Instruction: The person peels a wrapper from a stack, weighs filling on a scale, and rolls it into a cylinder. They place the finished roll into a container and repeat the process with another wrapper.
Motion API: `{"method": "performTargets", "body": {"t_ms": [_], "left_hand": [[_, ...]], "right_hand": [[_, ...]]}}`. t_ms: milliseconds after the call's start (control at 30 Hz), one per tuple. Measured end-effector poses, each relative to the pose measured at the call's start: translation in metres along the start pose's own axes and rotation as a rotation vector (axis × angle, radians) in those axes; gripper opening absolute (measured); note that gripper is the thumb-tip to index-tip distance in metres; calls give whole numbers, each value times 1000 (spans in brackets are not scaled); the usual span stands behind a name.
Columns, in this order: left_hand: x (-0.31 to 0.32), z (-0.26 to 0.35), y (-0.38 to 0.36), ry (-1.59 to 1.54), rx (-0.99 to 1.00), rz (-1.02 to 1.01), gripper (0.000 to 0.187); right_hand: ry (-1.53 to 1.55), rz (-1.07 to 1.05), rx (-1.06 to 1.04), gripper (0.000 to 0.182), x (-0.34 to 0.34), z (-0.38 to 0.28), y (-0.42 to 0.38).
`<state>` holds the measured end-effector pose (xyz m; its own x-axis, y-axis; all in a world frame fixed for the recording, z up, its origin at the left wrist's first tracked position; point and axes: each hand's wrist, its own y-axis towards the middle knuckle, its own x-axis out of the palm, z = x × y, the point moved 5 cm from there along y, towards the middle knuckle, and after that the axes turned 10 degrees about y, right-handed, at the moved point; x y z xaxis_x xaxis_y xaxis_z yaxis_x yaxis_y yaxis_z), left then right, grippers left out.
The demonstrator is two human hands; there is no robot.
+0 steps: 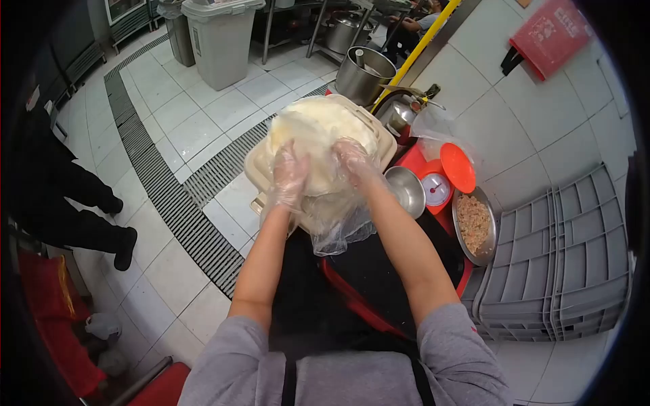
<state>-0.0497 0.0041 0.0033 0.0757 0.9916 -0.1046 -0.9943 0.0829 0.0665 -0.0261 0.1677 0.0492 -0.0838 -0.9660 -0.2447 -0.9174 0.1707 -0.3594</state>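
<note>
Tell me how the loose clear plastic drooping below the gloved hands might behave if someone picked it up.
The loose clear plastic would probably be floppy, since it droops in wrinkled folds at the near side of the beige tub. It's likely light, as it looks thin and see-through; a sharp tug might tear it.

Cool, even light washes the white floor tiles [177,118] before us, while dark trousers [78,228] at left sink into near-black. Blur softens the pale mass [303,130] at center; wide-angle distortion bows the gray crates [525,271] at right, and darkness rounds off the corners.
</note>
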Motion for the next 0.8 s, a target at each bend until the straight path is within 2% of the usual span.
{"method": "performTargets", "body": {"t_ms": [67, 100, 167, 200, 267, 300, 367, 433, 500, 533, 600, 700, 733, 800], "left_hand": [[8, 5, 5, 859, 170, -172, 61], [20, 8, 0, 842, 175, -167, 61], [30, 15, -15, 1226, 434, -12, 59], [31, 15, -16, 1224, 442, -11, 59], [30, 14, -15, 1198, 471, -43, 58], [30, 20, -14, 1198, 478, -40, 58], [34, 29, -11, 1220, 355, -197, 61], [39, 33, -11, 1232, 332, -215, 63], [41, 35, -7, 1252, 328, -223, 65], [44, 33, -4, 1253, 312, -265, 68], [45, 30, -2, 1216, 289, -309, 72], [46, 28, 0, 1226, 292, -330, 73], [47, 32, 0, 1233, 313, -330, 73], [47, 35, 0, 1298, 249, -371, 75]], "right_hand": [[-230, 384, -231, 23, -15, 8, 16], [-246, 391, -237, 23, -28, 18, 30], [-21, 416, -287, 34, -51, 29, 60], [-20, 422, -292, 34, -62, 10, 50], [-16, -21, -341, 20, -59, -44, 20], [-15, -17, -346, 20, -74, -48, 28], [33, -18, -710, 28, -110, -74, 42], [-200, 215, -884, 31, -154, -101, 42], [-468, 567, -777, 30, -200, -122, 46], [-456, 586, -797, 30, -206, -137, 31], [64, 719, -749, 23, -236, -149, 0], [169, 721, -832, 21, -285, -157, -19], [179, 737, -841, 21, -293, -157, -27], [-308, 721, -1041, 25, -293, -168, -53]]}}
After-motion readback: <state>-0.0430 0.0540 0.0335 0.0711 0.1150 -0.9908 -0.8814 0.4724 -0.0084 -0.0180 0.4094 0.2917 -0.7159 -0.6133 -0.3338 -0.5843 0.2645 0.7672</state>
